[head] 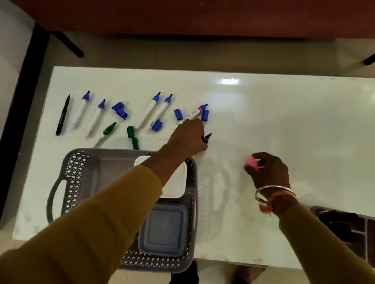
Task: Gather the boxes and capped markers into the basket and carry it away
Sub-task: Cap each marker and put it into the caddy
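A grey perforated basket [78, 168] sits at the table's near left, holding a white box [177, 182] and a grey-blue box [165, 230]. My left hand [187, 139] reaches over it, shut on a dark marker with a pink tip [208, 138]. My right hand [268, 169] holds a pink cap [252, 161] just above the table. Beyond lie several uncapped blue markers [79, 109], loose blue caps [120, 109], a green marker [107, 132], green caps [131, 135] and a black pen [62, 115].
The white table [290, 118] extends to the right. A dark divided tray [350, 228] sits at the near right edge. Black table legs and a red-brown surface lie beyond the far edge. Feet show below the near edge.
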